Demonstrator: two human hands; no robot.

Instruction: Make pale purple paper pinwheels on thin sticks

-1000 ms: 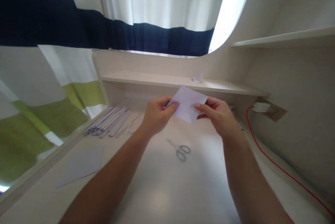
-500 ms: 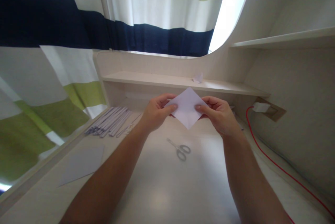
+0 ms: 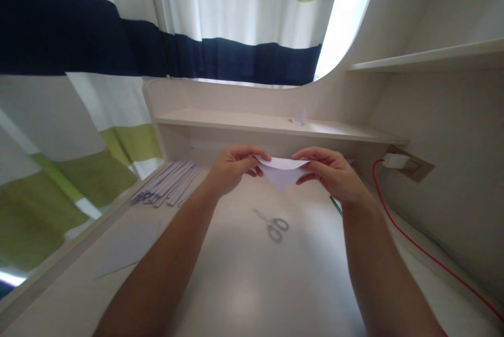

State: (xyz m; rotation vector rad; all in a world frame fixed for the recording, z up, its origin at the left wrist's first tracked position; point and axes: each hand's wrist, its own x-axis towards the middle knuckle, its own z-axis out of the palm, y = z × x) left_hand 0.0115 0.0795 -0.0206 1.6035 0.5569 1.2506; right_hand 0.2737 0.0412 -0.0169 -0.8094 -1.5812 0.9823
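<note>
A small white sheet of paper (image 3: 282,174) is held up above the desk, bent across its middle so that a corner points down. My left hand (image 3: 238,168) pinches its left end between thumb and fingers. At the opposite end, my right hand (image 3: 325,170) grips the paper the same way, some fingers lying beneath it. Below the hands, a pair of scissors (image 3: 272,224) with grey handles lies on the desk, touched by neither hand.
Several rolled or folded strips (image 3: 169,182) lie at the desk's left, with flat white paper (image 3: 128,246) nearer me. A folded paper piece (image 3: 299,117) rests on the back shelf (image 3: 228,119). A red cable (image 3: 417,245) runs from a white plug (image 3: 395,160) along the right side.
The paper was a flat diamond facing me; now its upper part is bent over along the middle. Both hands have turned with it, fingers coming over the top edge.
</note>
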